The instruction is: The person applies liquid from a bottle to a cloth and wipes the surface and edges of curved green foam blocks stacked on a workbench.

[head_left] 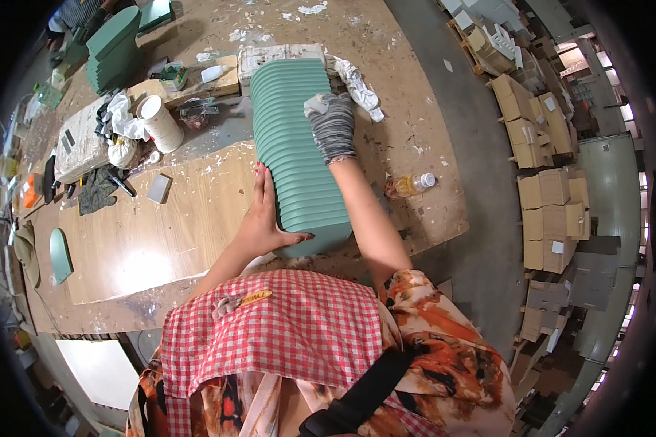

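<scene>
A long row of green curved-edged panels stands packed face to face on the table, running away from me. My left hand, bare, lies along the row's left side near its close end. Its fingers are stretched and the thumb is spread across the nearest panel. On the right side, toward the far end, my right hand wears a grey striped knit glove. Its fingers are curled round what looks like a wad of white cloth, pressed against the panels' edges; the glove hides most of it.
A wrapped block stands behind the row, with a crumpled white rag beside it. A bottle of yellowish liquid lies at right. Leftward are a white cup-like container, a grey sanding block and one loose green panel. Another person's gloved hand is far left.
</scene>
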`<state>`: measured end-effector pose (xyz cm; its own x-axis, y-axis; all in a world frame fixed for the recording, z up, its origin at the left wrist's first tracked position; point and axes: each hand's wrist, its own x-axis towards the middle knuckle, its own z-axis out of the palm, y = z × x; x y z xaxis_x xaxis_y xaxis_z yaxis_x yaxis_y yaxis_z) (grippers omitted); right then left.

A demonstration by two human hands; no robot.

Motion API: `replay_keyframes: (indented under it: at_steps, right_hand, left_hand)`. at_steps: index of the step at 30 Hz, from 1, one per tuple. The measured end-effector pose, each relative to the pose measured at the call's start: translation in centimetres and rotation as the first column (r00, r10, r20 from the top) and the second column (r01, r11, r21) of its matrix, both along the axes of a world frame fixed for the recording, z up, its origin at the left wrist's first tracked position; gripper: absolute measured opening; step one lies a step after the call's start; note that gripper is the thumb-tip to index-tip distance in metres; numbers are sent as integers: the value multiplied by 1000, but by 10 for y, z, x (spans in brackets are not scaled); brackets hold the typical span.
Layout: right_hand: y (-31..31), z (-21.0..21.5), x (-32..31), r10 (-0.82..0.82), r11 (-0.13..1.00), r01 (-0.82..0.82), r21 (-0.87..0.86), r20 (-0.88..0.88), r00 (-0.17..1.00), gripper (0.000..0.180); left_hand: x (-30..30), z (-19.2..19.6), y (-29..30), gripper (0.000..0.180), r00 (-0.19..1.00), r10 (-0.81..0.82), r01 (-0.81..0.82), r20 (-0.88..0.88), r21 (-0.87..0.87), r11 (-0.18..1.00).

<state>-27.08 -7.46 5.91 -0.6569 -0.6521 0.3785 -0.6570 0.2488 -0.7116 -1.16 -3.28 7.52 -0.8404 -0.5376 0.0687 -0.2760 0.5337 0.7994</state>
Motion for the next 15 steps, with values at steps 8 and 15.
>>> replay_keyframes:
  at_steps: [8,15]
  right_hand:
    - [34,-17,-62,-67,997,69,-26,94,993,28]
    - [31,0,-74,194,981,-192,-30,135,972,12]
  left_hand:
    - [-6,5,3,146,1000,-6,5,15,12,1000]
    - [-6,8,4,144,1000,-16,16,-12,2,1000]
